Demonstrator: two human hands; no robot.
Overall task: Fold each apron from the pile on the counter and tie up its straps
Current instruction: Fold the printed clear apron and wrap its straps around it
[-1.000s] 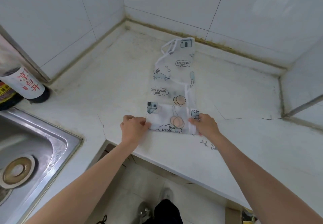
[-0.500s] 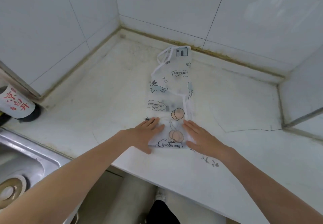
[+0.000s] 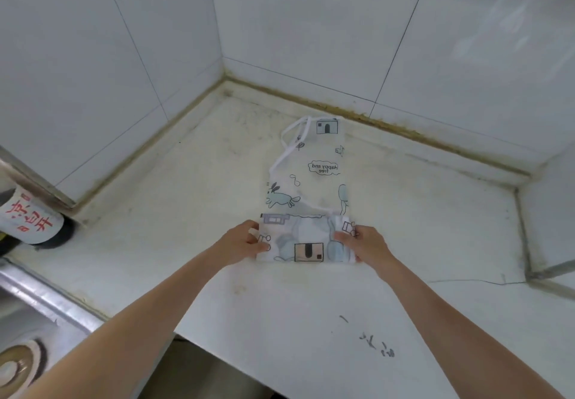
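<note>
The printed apron [image 3: 308,180] is lying flat on the worktop [image 3: 186,180]. The left hand [image 3: 241,243] and right hand [image 3: 362,244] are pinching the apron's folded near end at its two sides.

You can read mirrored "Happy and free" on the apron [image 3: 311,180]; the bottle [image 3: 29,222] left of it bears red Chinese characters.

You have open counter [image 3: 420,243] right of the apron [image 3: 311,180]; on your left, a bottle [image 3: 29,221] and sink [image 3: 46,302] crowd the edge.
</note>
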